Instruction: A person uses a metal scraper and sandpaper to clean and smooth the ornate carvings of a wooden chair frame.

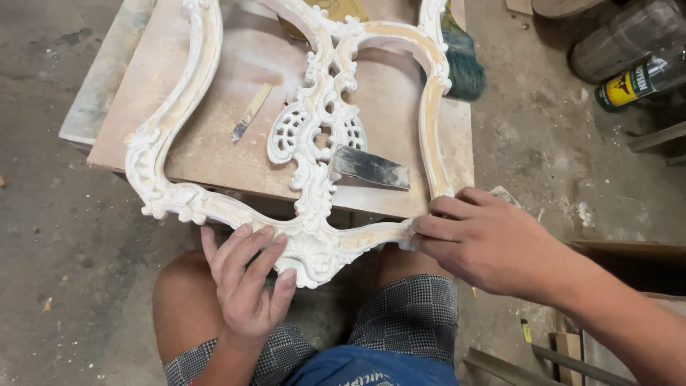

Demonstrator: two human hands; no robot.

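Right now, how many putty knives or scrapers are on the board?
2: a wide putty knife lying inside the carved white frame beside its central scrollwork, and a narrow scraper inside the frame's other opening. More could be hidden under the frame.
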